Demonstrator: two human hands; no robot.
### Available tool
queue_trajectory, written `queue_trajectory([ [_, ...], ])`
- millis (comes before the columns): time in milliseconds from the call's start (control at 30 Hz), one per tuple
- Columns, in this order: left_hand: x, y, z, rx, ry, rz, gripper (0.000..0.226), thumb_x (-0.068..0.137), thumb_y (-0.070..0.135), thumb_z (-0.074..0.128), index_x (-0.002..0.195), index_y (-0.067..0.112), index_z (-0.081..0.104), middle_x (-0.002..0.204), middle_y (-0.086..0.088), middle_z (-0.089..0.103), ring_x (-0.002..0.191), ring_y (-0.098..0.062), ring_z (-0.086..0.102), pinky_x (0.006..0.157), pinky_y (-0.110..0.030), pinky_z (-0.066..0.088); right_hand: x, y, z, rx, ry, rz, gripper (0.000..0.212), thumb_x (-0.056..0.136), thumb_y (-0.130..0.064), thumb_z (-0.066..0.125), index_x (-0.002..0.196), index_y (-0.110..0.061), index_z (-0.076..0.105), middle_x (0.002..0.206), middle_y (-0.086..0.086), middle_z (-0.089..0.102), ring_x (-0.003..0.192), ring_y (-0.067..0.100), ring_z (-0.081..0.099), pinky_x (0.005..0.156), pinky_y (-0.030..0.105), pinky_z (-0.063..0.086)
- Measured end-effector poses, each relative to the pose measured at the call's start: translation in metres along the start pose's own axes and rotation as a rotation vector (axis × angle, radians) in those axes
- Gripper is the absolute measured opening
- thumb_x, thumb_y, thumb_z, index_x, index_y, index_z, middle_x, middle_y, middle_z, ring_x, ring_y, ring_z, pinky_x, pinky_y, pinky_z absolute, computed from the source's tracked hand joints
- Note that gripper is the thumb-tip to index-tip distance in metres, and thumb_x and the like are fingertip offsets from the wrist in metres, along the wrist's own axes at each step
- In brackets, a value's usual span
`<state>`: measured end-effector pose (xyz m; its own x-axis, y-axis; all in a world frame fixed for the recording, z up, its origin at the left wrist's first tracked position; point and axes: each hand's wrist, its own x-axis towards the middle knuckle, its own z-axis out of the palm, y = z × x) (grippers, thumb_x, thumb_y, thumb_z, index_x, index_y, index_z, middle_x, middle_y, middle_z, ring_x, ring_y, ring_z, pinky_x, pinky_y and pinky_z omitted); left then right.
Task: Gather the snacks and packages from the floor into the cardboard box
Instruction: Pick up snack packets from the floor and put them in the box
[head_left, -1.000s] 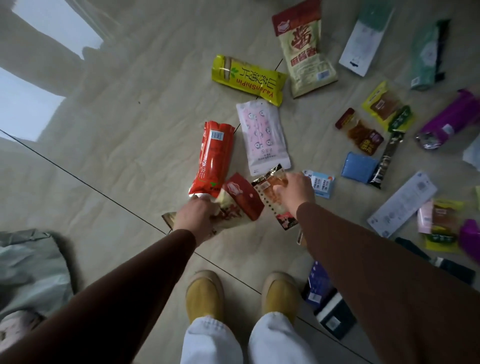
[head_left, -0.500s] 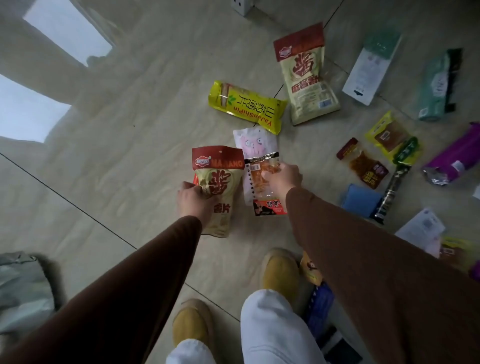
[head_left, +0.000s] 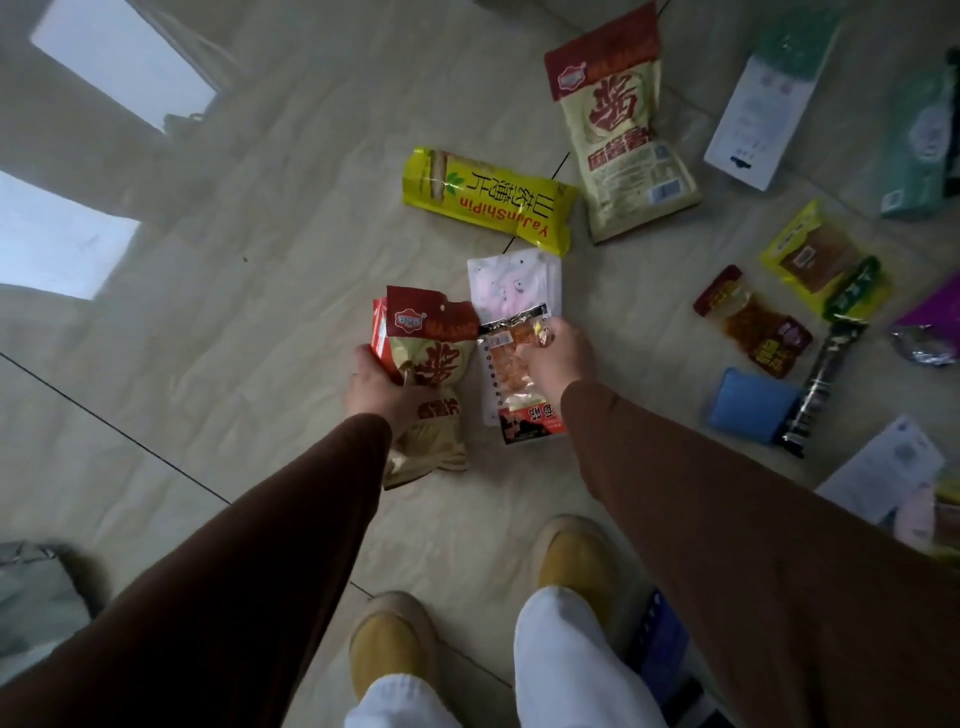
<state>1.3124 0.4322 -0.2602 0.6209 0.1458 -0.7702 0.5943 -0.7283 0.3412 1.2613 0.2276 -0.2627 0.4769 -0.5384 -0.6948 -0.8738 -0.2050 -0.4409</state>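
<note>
My left hand (head_left: 382, 387) grips a beige snack bag with a dark red top (head_left: 434, 364), and a red packet (head_left: 379, 332) is pressed behind it. My right hand (head_left: 558, 358) holds a clear packet of orange snack with a red bottom label (head_left: 511, 382), and a pale pink packet (head_left: 514, 283) sticks up behind that one. Both hands are lifted above the floor. A yellow bag (head_left: 491, 200) and a second beige bag (head_left: 623, 124) lie on the tiles beyond my hands. The cardboard box is not in view.
Several small packets lie scattered on the right: a blue pouch (head_left: 753, 405), a red spicy snack (head_left: 750, 322), a yellow packet (head_left: 815, 252), a white box (head_left: 763, 119), a green pack (head_left: 919, 140). A grey bag (head_left: 36, 597) sits at the lower left. My yellow slippers (head_left: 389, 644) stand below.
Both hands lifted their packets off the floor and turned them upright. My left hand now also holds the red packet, and my right hand the pink one. My feet shifted.
</note>
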Motion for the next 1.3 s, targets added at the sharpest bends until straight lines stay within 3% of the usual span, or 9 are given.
queue_trajectory([
  [100, -0.022, 0.009, -0.012, -0.079, -0.039, -0.006, 0.07, 0.072, 0.021, 0.086, 0.122, 0.024, 0.037, 0.113, -0.004, 0.062, 0.095, -0.025, 0.066, 0.083, -0.049, 0.059, -0.027, 0.003, -0.024, 0.02, -0.001, -0.018, 0.058, 0.09, -0.022, 0.072, 0.145, -0.015, 0.055, 0.135, 0.009, 0.066, 0.119, 0.029, 0.065, 0.101, 0.042, 0.053],
  [300, -0.108, 0.032, -0.051, -0.047, -0.06, 0.076, 0.065, 0.074, 0.015, 0.084, 0.12, 0.02, 0.038, 0.108, -0.003, 0.061, 0.088, -0.019, 0.064, 0.084, -0.048, 0.058, -0.125, 0.006, -0.095, 0.101, 0.045, -0.038, 0.049, 0.093, -0.023, 0.069, 0.138, -0.01, 0.057, 0.136, 0.01, 0.065, 0.124, 0.031, 0.061, 0.102, 0.041, 0.049],
  [467, -0.196, 0.056, -0.077, 0.02, -0.112, 0.181, 0.068, 0.071, 0.021, 0.085, 0.12, 0.023, 0.039, 0.111, -0.004, 0.062, 0.099, -0.027, 0.065, 0.089, -0.052, 0.057, -0.224, 0.014, -0.158, 0.132, 0.159, -0.056, 0.038, 0.095, -0.022, 0.067, 0.131, -0.011, 0.06, 0.132, 0.009, 0.067, 0.121, 0.029, 0.062, 0.096, 0.035, 0.047],
  [567, -0.25, 0.066, -0.085, 0.079, -0.123, 0.274, 0.07, 0.066, 0.023, 0.087, 0.119, 0.024, 0.04, 0.112, -0.003, 0.062, 0.1, -0.027, 0.065, 0.088, -0.053, 0.057, -0.279, 0.031, -0.186, 0.202, 0.219, -0.035, 0.031, 0.094, -0.025, 0.067, 0.121, -0.014, 0.062, 0.12, 0.007, 0.071, 0.111, 0.026, 0.066, 0.092, 0.038, 0.052],
  [700, -0.317, 0.078, -0.079, 0.165, -0.15, 0.373, 0.069, 0.066, 0.024, 0.088, 0.118, 0.021, 0.042, 0.11, -0.002, 0.064, 0.099, -0.027, 0.066, 0.085, -0.051, 0.058, -0.337, 0.067, -0.221, 0.275, 0.304, -0.009, 0.034, 0.091, -0.027, 0.07, 0.123, -0.016, 0.062, 0.117, 0.003, 0.072, 0.107, 0.022, 0.068, 0.093, 0.042, 0.055],
  [833, -0.379, 0.089, -0.049, 0.251, -0.173, 0.465, 0.065, 0.07, 0.025, 0.086, 0.118, 0.019, 0.042, 0.11, -0.005, 0.063, 0.097, -0.028, 0.065, 0.084, -0.05, 0.058, -0.379, 0.119, -0.258, 0.349, 0.331, 0.016, 0.046, 0.095, -0.028, 0.068, 0.139, -0.018, 0.055, 0.131, 0.003, 0.068, 0.118, 0.02, 0.065, 0.1, 0.043, 0.054],
  [1033, -0.466, 0.086, 0.029, 0.348, -0.148, 0.543, 0.069, 0.067, 0.022, 0.089, 0.116, 0.017, 0.041, 0.111, -0.008, 0.061, 0.099, -0.031, 0.063, 0.083, -0.049, 0.056, -0.419, 0.225, -0.316, 0.383, 0.362, 0.019, 0.044, 0.096, -0.023, 0.066, 0.137, -0.014, 0.055, 0.122, 0.003, 0.069, 0.111, 0.019, 0.066, 0.097, 0.042, 0.054],
  [1167, -0.518, 0.079, 0.089, 0.385, -0.137, 0.567, 0.076, 0.065, 0.024, 0.09, 0.122, 0.016, 0.041, 0.113, -0.007, 0.061, 0.102, -0.031, 0.062, 0.086, -0.049, 0.055, -0.441, 0.299, -0.36, 0.352, 0.367, 0.033, 0.034, 0.094, -0.022, 0.067, 0.125, -0.01, 0.059, 0.111, 0.005, 0.071, 0.101, 0.021, 0.068, 0.083, 0.033, 0.053],
  [1300, -0.557, 0.081, 0.141, 0.446, -0.159, 0.6, 0.079, 0.065, 0.03, 0.089, 0.125, 0.017, 0.039, 0.113, -0.006, 0.059, 0.104, -0.033, 0.061, 0.089, -0.05, 0.053, -0.449, 0.351, -0.4, 0.327, 0.396, 0.069, 0.032, 0.094, -0.025, 0.067, 0.122, -0.011, 0.06, 0.106, 0.0, 0.069, 0.094, 0.018, 0.065, 0.081, 0.035, 0.051],
])
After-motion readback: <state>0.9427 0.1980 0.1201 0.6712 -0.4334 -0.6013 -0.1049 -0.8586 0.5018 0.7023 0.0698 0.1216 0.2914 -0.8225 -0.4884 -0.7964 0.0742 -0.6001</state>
